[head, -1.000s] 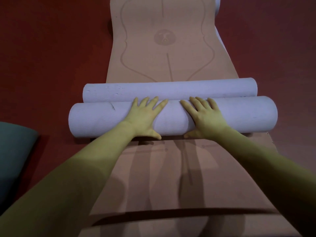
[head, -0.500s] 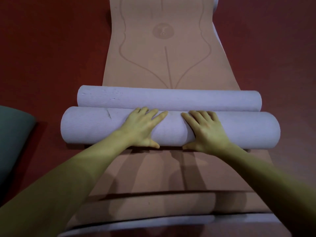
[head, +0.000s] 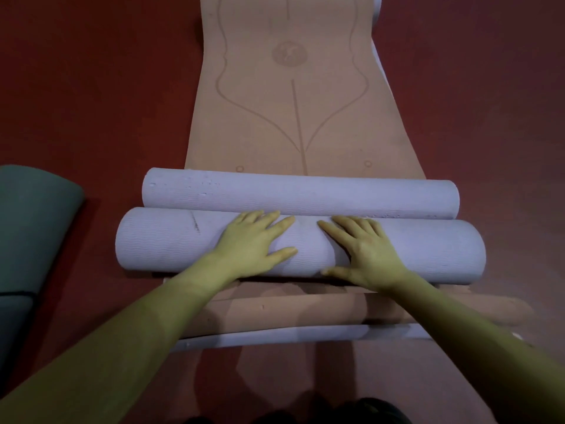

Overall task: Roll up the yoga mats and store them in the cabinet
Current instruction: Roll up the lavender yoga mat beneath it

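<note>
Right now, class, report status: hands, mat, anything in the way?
Left hand and right hand flat on near lilac roll. Second lilac roll touching just ahead. Tan mat beyond unrolled.

The near lavender rolled foam mat [head: 428, 252] now sits lower in view than a second ago, close to the near edge of the flat tan cork-look mat [head: 290, 117]. That near edge [head: 275, 313], with its pale underside strip, is newly visible. The left hand [head: 253, 243] and right hand [head: 363, 252] ride further over the roll's top. More of the grey-green mat [head: 33, 228] shows at left.
</note>
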The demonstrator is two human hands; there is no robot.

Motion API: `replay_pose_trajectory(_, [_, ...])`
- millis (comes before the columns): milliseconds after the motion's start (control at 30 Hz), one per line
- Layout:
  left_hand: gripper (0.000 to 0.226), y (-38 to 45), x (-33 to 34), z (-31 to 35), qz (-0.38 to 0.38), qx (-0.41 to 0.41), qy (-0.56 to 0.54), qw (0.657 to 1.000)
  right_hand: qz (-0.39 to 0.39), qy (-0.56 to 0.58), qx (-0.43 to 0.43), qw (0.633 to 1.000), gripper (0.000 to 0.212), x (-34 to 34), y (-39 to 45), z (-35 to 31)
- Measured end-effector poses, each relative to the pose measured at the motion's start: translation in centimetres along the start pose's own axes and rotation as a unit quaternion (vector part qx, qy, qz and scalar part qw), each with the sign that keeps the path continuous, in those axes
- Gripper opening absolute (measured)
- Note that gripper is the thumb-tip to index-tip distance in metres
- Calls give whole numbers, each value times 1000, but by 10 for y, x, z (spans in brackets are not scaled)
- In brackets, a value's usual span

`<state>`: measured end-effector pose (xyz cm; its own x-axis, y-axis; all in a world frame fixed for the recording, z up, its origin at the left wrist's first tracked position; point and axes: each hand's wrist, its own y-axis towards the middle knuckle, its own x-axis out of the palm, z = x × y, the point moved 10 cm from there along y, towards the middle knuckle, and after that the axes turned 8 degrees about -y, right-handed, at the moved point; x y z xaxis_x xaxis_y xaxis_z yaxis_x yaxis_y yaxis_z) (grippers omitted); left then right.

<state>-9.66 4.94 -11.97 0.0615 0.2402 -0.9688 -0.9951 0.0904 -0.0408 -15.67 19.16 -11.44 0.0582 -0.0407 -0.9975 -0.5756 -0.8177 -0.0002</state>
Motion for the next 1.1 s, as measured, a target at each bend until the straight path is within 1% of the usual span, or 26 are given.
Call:
replay_pose_trajectory(33, [72,3,1,0,-6,-22,-3,1000,-3,7,16,1000,83,-1,1,1])
replay_pose_trajectory(100, [71,5,2,3,-7,-50,-1,999,-17,9,54,998,87,-3,7,4])
replay_pose_trajectory(233, [69,-3,5,4,2,-82,4,997,-78,3,132,988,96,12,25,14])
replay_pose_trajectory(300, [64,-5,4,8,17,-92,22,995,-107,-6,147,983,89,20,34,20])
replay_pose_trajectory(367, [62,-4,6,11,20,-118,27,993,-132,-9,161,978,74,25,43,27])
replay_pose_trajectory(433, [64,1,7,7,17,-147,22,989,-133,-11,178,975,68,24,50,33])
replay_pose_trajectory(533, [75,15,3,-2,7,-188,-7,982,-107,-24,216,970,67,18,61,45])
replay_pose_trajectory(600, [71,29,4,-14,-15,-208,3,978,-98,-37,233,967,69,15,72,53])
replay_pose_trajectory(667, [68,44,3,-24,-30,-225,-5,974,-102,-23,231,967,71,15,81,59])
replay_pose_trajectory(767, [70,66,7,-44,-58,-261,-40,963,-90,9,219,972,75,15,86,65])
replay_pose_trajectory(900, [73,92,5,-64,-64,-286,-46,955,-61,-47,178,981,92,8,75,55])
replay_pose_trajectory(1000, [72,105,2,-71,-46,-278,-65,957,-65,-65,168,982,97,9,73,54])
replay_pose_trajectory(1100, [65,108,-9,-71,-3,-278,-68,958,-82,-58,179,979,96,10,84,61])
